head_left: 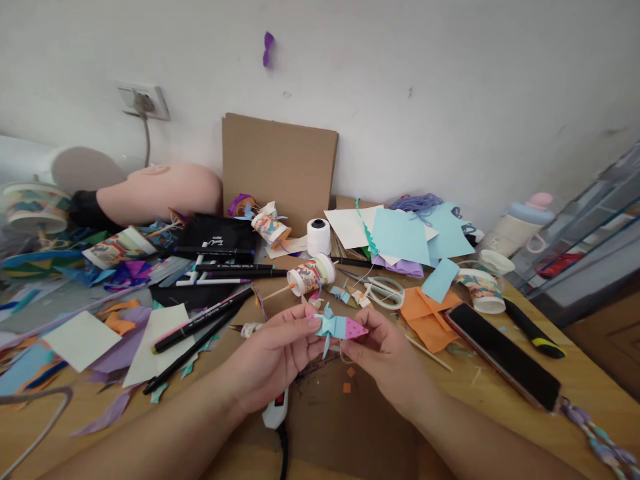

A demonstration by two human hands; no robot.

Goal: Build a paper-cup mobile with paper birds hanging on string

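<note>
Between my two hands is a small blue and pink paper figure [339, 327], with a dotted pink tip on the right and thin blue strips sticking out. My left hand [273, 350] pinches its left end between thumb and fingers. At its right, my right hand [377, 343] grips near the pink tip, fingertips closed on it. Just beyond my hands lie a patterned paper cup [311, 275] with a stick through it and small scraps of folded blue paper [340, 294]. Below the figure, tiny orange paper squares [347, 387] rest on the brown cardboard [350, 433].
Scissors [385, 292], orange paper [425, 317] and a phone [505, 353] lie to the right. Markers [200, 320] and paper scraps spread over the left. A glue gun [276, 408] with a cord sits under my left wrist. A thread spool [319, 237] stands behind.
</note>
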